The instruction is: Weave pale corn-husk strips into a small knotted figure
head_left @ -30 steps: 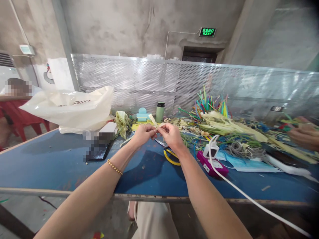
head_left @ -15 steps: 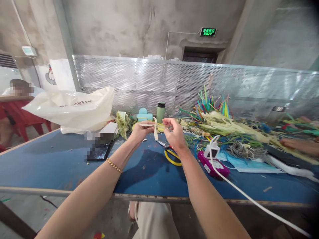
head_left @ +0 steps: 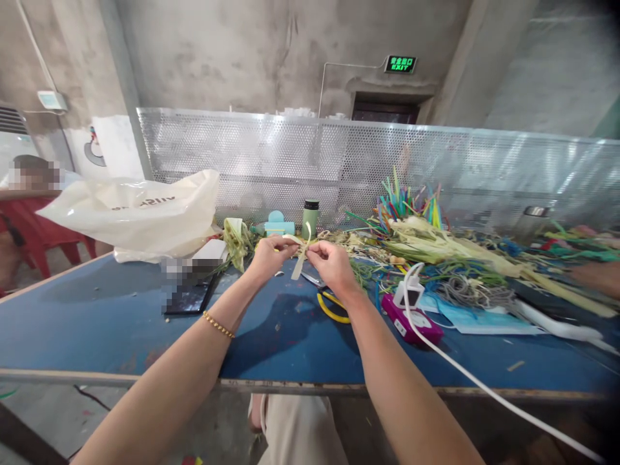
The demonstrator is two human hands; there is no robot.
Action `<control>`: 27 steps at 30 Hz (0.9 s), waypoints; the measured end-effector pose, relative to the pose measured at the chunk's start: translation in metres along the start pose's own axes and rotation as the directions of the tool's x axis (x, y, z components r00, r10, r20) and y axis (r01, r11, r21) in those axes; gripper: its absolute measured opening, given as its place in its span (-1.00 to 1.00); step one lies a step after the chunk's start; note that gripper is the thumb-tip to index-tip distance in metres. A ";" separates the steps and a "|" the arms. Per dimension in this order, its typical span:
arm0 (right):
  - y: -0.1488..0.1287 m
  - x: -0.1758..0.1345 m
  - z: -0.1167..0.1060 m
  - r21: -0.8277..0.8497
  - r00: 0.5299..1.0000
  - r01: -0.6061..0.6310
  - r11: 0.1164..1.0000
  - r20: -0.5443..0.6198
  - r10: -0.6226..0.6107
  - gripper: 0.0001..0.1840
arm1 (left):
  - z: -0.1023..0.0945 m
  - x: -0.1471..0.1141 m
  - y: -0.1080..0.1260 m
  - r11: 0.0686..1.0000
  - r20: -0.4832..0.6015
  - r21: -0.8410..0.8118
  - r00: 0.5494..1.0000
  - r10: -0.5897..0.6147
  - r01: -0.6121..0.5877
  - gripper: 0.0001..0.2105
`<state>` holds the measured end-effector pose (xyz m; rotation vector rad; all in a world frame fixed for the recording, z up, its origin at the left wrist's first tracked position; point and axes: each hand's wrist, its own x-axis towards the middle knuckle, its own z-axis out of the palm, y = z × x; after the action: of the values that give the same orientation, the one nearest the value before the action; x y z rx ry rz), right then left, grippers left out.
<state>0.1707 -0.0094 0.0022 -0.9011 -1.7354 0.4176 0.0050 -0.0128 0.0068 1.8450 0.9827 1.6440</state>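
Note:
Both hands are raised over the blue table, pinching one pale husk strip [head_left: 299,266] between them. My left hand [head_left: 272,257] is closed on its left side, with fingertips pressed together. From the right, my right hand [head_left: 331,263] pinches it near the point where the pieces cross. One end sticks up, another hangs down, and a loop curves over the left fingertips. Whether it is knotted or only crossed I cannot tell. Under my right hand lie scissors [head_left: 333,312] with yellow handles, partly covered by the wrist.
A green bottle [head_left: 310,218] stands behind the hands. Husks [head_left: 436,240] and coiled cords [head_left: 477,294] heap at right, beside a purple power socket [head_left: 411,323] with a white cable. A plastic bag [head_left: 140,216] and dark phone [head_left: 191,297] lie left. A co-worker's blurred hand [head_left: 598,276] is far right.
My right hand has moved in and down from spread fingers to a pinch on the strip. The strip's hanging end has swung left, and its loop now curves. The view has shifted slightly.

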 end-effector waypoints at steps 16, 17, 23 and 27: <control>-0.003 -0.002 -0.001 0.012 0.996 -0.049 0.999 0.081 0.048 -0.80 | 0.008 -0.004 -0.001 0.915 0.151 -0.315 0.966 -0.211 0.250 -0.79; -0.002 -0.002 -0.001 0.010 0.995 -0.059 0.998 0.079 0.058 -0.81 | 0.009 -0.005 0.000 0.903 0.151 -0.342 0.963 -0.221 0.261 -0.80; -0.002 -0.002 -0.001 -0.076 0.996 -0.050 0.996 0.076 0.056 -0.81 | 0.013 -0.007 0.004 0.867 0.153 -0.391 0.950 -0.271 0.310 -0.87; -0.001 0.000 -0.002 -0.081 0.997 -0.034 0.996 0.064 0.039 -0.77 | 0.010 -0.006 0.001 0.883 0.191 -0.345 0.945 -0.265 0.318 -0.85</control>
<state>0.1723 -0.0108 0.0034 -0.9872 -1.8082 0.4075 0.0152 -0.0167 0.0016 1.4542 0.7793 1.3850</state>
